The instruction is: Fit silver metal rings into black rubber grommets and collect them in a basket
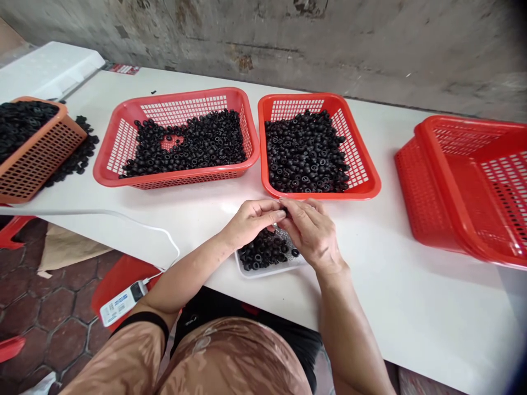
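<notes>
My left hand (254, 220) and my right hand (308, 230) meet fingertip to fingertip above a small clear plastic tray (263, 272). Between their pinched fingers is a small black part (284, 211), mostly hidden, so its exact shape cannot be made out. Small black rings (263, 253) lie loose in the tray. Just beyond my hands stands a red basket (373, 184) filled with small round black pieces (307, 153). To its left, a wider red basket (119, 178) holds more small black ring-like pieces (197, 140), with a bare patch of its bottom showing.
Stacked red baskets (436, 192) stand at the right. An orange basket (37, 159) of black rings is at the far left, with loose black pieces (78, 162) beside it. A white cable (135, 220) runs to a power strip (123, 303) on a red stool. A grey wall (263, 49) backs the table.
</notes>
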The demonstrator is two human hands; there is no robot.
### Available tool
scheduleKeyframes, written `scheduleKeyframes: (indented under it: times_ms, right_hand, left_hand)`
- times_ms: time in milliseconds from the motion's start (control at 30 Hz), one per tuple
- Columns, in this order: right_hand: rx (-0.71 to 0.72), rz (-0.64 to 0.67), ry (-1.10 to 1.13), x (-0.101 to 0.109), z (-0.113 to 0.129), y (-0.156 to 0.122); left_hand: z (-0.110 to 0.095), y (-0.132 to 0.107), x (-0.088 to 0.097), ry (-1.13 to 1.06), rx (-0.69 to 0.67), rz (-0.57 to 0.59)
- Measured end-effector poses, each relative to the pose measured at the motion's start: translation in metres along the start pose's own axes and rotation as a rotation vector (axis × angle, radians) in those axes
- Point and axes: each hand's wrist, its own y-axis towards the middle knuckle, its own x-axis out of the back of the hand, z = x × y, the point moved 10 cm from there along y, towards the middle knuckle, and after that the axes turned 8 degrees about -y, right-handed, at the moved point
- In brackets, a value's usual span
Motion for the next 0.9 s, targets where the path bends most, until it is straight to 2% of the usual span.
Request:
scheduleKeyframes:
  times_ms: [167, 333, 500, 600, 800, 900]
  right_hand:
    - [-0.014, 0.031, 0.051, -0.004, -0.001, 0.000]
    - [-0.031, -0.001, 0.096, -0.001, -0.004, 0.000]
    - [-0.090, -0.022, 0.169, 0.004, -0.007, 0.002]
    - [-0.064, -0.010, 0.154, 0.006, -0.004, 0.002]
    - [0.019, -0.027, 0.004, 0.011, 0.003, 0.001]
    - [-0.011, -0.069, 0.004, 0.015, 0.000, 0.001]
  left_hand:
    - [0.004, -0.001, 0.002, 0.010, 0.005, -0.026]
    - [0.003, -0.001, 0.001, -0.018, 0.005, -0.030]
    - [0.007, -0.001, -0.007, -0.148, 0.075, 0.088]
    - [0.007, -0.001, -0.009, -0.170, 0.091, 0.117]
    - [0.001, 0.000, -0.004, -0.208, 0.034, 0.055]
    - [0.004, -0.003, -0.010, -0.183, 0.076, 0.126]
